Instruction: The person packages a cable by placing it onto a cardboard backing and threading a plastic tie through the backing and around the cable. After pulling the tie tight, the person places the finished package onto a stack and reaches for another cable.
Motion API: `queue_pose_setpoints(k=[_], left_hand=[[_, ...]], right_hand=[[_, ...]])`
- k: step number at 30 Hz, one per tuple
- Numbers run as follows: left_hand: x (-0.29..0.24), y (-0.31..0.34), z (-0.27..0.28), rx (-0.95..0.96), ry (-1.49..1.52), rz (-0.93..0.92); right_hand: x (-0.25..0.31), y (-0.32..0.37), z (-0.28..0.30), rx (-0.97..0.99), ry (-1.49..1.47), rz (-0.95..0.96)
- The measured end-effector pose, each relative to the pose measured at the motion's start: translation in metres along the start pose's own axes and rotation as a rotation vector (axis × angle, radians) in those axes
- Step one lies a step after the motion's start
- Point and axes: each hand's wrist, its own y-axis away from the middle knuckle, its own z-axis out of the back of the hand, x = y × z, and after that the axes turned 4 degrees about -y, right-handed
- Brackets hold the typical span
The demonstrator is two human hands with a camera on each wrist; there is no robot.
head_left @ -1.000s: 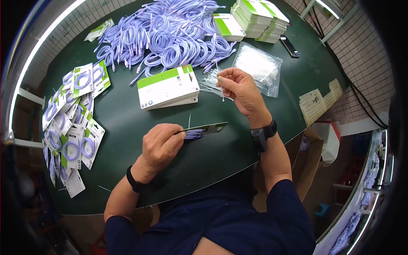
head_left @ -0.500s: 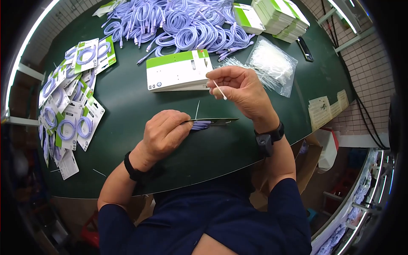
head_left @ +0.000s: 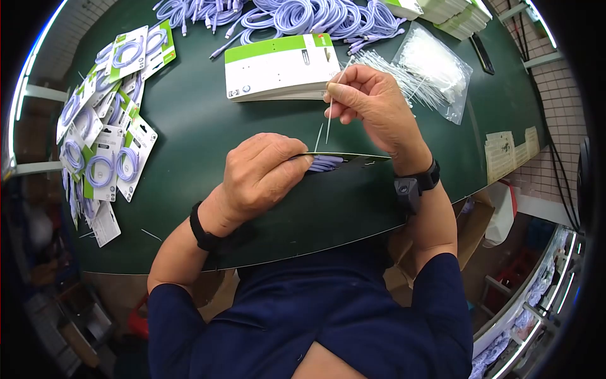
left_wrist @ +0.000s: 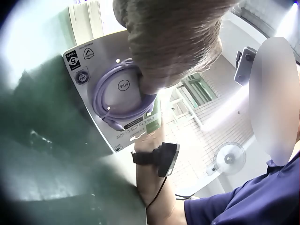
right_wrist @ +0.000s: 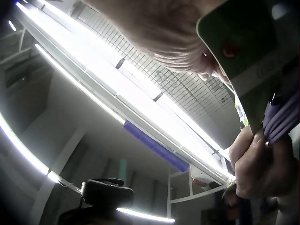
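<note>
My left hand pinches a printed cardboard card by its edge, and in the head view the card is nearly edge-on. Coiled against the card's front is a purple USB cable. A thin white cable tie pokes up from the card's far side. Between thumb and fingertips my right hand holds another white cable tie, its lower end hanging close beside the first. Just beyond the hands lies a stack of white and green cards.
Finished cards with purple cables are heaped at the left. At the back lie a pile of loose purple cables and more stacked cards. Loose ties spread beside a plastic bag of ties; a black phone is further right.
The right hand has turned its cable tie from slanting down to nearly upright and brought it near the card's protruding tie. The head view has shifted; the left hand keeps its hold.
</note>
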Motion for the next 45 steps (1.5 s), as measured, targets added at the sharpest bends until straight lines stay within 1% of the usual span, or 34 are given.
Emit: queue_pose_setpoints(k=[4,9,12,17,25,28,29,32,33,36,37,40,41,44,45], left_hand=[[-0.001,-0.002,0.0,0.02,-0.002,-0.005],[-0.003,-0.003,0.0,0.029,-0.009,0.002],[-0.004,-0.003,-0.001,0.029,-0.009,0.002],[-0.004,-0.004,-0.001,0.025,-0.009,0.0],[-0.005,-0.004,0.0,0.038,-0.012,0.009],[-0.004,-0.005,0.0,0.035,-0.023,0.005],[-0.004,-0.005,-0.001,0.028,-0.032,-0.001],[-0.004,-0.005,-0.001,0.026,-0.057,-0.016],[-0.004,-0.005,-0.001,0.03,-0.071,-0.025],[-0.003,-0.007,0.0,0.041,-0.087,-0.038],[-0.003,-0.008,0.0,0.046,-0.085,-0.04],[-0.004,-0.011,0.002,0.06,-0.082,-0.05],[-0.004,-0.013,0.002,0.065,-0.079,-0.057],[-0.002,-0.013,0.003,0.084,-0.048,-0.064],[-0.002,-0.012,0.003,0.098,-0.019,-0.064]], right_hand=[[-0.007,0.003,0.001,-0.018,0.067,-0.031],[-0.011,0.006,-0.002,-0.018,0.05,-0.042],[-0.012,0.008,-0.006,0.0,0.052,-0.094],[-0.018,0.008,-0.006,0.017,0.028,-0.114],[-0.016,0.01,-0.008,0.047,0.102,-0.159],[-0.018,0.009,-0.006,0.221,0.004,-0.181],[-0.019,0.009,-0.005,0.222,0.003,-0.18],[-0.023,0.008,-0.001,0.394,-0.018,-0.095],[-0.021,0.008,-0.002,0.396,-0.019,-0.092],[-0.005,0.012,-0.009,0.324,0.002,-0.193],[-0.003,0.012,-0.01,0.325,-0.003,-0.19],[0.0,0.012,-0.006,0.238,-0.013,-0.292],[-0.001,0.011,-0.005,0.241,-0.016,-0.291],[-0.006,0.01,0.0,0.414,0.169,-0.181],[-0.007,0.01,0.0,0.415,0.169,-0.182]])
